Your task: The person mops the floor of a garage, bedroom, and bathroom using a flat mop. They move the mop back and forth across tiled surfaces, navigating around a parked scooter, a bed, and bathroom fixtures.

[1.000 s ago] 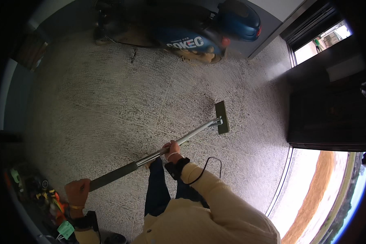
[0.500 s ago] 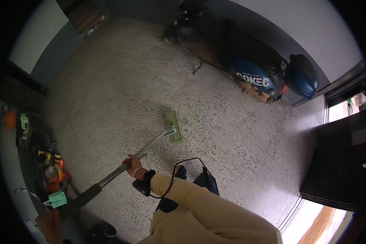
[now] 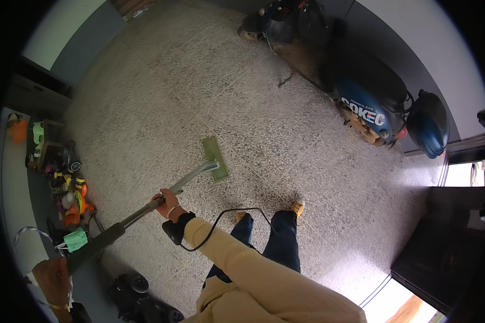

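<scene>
A flat mop with a long grey pole (image 3: 136,216) slants across my view from lower left to the middle. Its green rectangular head (image 3: 210,146) lies on the speckled floor ahead of my feet. My right hand (image 3: 167,204) is wrapped round the lower part of the pole. That wrist carries a pale bracelet and a black strapped device (image 3: 173,231) with a looping black cable (image 3: 221,216). At the far lower left, my left hand (image 3: 53,280) is closed round the top end of the pole, a yellow band at its wrist.
A blue and black scooter (image 3: 364,99) stands along the right wall. Toys (image 3: 75,199) and a green box-like item (image 3: 75,240) line the left wall. Black objects (image 3: 140,301) sit at lower left. A dark cabinet-like piece (image 3: 436,242) stands by bright openings at right.
The mop head now sits a little further left and up in view, its angle more tilted. The scooter has shifted right and down in the picture. My shoes and left hand show more fully.
</scene>
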Demonstrator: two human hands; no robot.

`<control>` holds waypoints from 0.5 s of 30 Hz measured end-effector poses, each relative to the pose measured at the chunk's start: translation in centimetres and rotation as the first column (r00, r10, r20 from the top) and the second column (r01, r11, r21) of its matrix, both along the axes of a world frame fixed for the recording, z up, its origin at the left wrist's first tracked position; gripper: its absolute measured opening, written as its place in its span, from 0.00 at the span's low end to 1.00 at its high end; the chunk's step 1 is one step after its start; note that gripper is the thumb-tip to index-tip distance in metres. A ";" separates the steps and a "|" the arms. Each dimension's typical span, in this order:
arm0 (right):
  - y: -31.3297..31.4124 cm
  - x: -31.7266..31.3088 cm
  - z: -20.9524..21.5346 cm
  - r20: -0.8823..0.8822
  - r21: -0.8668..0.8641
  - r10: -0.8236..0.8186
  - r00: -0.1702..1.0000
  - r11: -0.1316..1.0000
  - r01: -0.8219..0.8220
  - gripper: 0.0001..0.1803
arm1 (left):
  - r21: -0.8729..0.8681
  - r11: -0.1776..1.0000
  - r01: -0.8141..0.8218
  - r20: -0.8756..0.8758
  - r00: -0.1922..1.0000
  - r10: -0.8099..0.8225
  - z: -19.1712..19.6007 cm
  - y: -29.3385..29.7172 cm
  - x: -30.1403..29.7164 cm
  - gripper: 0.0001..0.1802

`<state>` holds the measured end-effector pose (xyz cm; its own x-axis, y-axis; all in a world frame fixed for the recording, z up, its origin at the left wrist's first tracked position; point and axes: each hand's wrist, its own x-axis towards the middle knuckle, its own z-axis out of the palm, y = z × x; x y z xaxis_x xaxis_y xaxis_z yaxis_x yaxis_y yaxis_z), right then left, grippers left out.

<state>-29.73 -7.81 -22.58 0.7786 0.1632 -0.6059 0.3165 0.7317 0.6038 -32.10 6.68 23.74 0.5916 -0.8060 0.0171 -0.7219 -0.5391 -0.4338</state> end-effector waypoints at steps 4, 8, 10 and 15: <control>-5.4 -4.7 -0.3 -0.045 -0.044 -0.042 0.998 0.998 0.040 0.12 | -0.039 0.992 0.122 -0.126 0.984 -0.126 0.1 -4.4 -0.2 0.11; -14.0 -12.0 -1.5 0.004 -0.054 -0.206 0.978 0.977 0.206 0.11 | -0.113 0.971 0.210 -0.168 0.959 -0.227 -1.3 -12.4 -2.6 0.07; -18.6 -15.7 -2.0 -0.091 -0.050 -0.295 0.951 0.955 0.291 0.10 | -0.135 0.953 0.272 -0.177 0.940 -0.293 -2.1 -17.5 -4.1 0.07; -29.3 -26.7 -4.5 -0.116 -0.242 -0.406 0.906 0.897 0.371 0.05 | -0.181 0.892 0.415 -0.289 0.844 -0.451 -5.1 -30.6 -9.1 0.04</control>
<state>-56.40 -37.06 -27.09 0.6439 -0.2767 -0.7133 0.6802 0.6338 0.3682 -41.22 -23.95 18.64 0.1710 -0.9852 -0.0094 -0.9803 -0.1691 -0.1016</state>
